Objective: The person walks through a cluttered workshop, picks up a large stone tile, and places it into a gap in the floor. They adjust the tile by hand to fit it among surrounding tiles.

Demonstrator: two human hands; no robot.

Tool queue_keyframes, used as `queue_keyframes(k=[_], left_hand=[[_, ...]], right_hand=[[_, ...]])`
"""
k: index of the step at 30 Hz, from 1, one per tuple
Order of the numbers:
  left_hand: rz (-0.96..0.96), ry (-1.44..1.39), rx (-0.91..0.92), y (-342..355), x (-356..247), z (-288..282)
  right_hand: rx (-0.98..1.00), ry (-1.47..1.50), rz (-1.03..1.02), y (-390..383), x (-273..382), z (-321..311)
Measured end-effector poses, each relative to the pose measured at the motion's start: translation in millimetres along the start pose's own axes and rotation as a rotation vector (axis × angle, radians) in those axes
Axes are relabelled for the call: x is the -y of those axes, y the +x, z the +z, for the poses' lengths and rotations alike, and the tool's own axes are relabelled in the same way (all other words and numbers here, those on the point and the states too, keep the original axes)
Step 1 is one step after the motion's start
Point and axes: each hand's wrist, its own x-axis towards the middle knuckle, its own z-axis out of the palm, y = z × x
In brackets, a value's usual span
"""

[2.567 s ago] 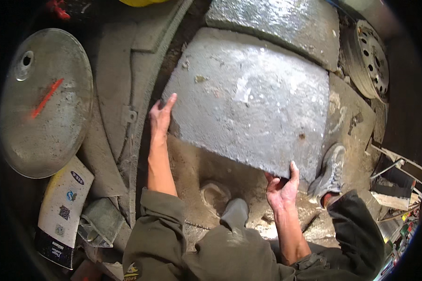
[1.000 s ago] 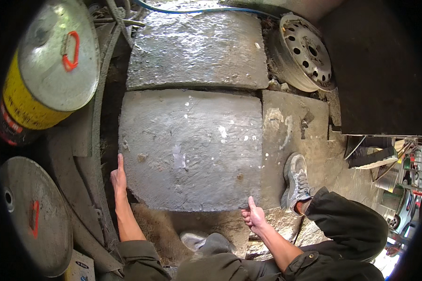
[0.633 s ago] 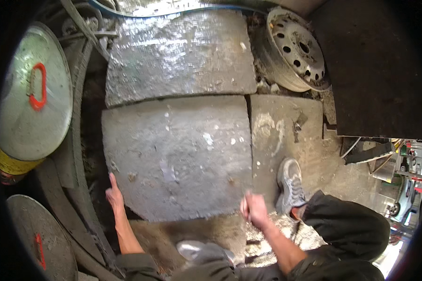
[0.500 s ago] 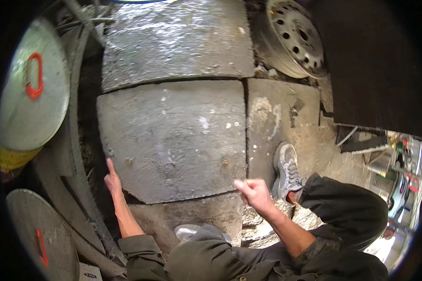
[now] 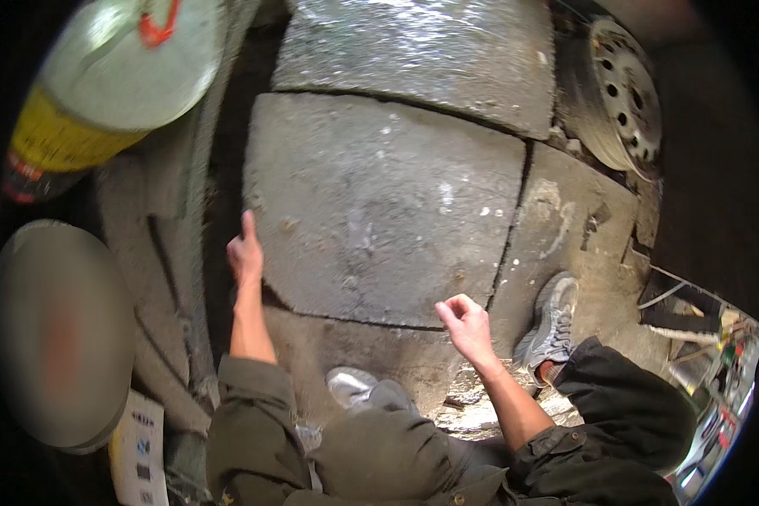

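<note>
A worn grey concrete slab (image 5: 371,202) with pale spots lies in front of me among similar slabs. My left hand (image 5: 245,255) is by its left edge, above a dark gap. The thumb points forward over the rim; the other fingers look bent and are mostly hidden, so whether they grip the slab cannot be told. Over the slab's near right corner is my right hand (image 5: 467,327), closed, thumb against the curled forefinger. Anything inside it is hidden.
A steel wheel rim (image 5: 624,97) leans at the far right. To my left stand a yellow drum (image 5: 76,135) with a metal lid and a blurred round lid (image 5: 63,337). My grey shoe (image 5: 552,316) rests on the right slab (image 5: 573,219). A dark panel (image 5: 708,169) borders the right.
The view has turned and tilted, bringing the slabs rightward and up in the picture. Both hands stay near the same edges of the middle slab. The right fingers remain curled.
</note>
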Motion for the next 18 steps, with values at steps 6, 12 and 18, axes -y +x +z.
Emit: queue_keyframes(k=[6, 12, 18], left_hand=[[0.205, 0.113, -0.392, -52.0, -23.2, 8.4], [0.786, 0.299, -0.145, -164.6, -4.4, 43.5], [0.704, 0.418, -0.227, -173.7, -7.0, 79.5]], right_hand=[[-0.047, 0.062, -0.122, 6.4, 13.7, 9.1], [0.088, -0.426, -0.352, 19.8, 16.2, 23.7], [0.067, -0.665, -0.505, 17.9, -2.4, 31.9]])
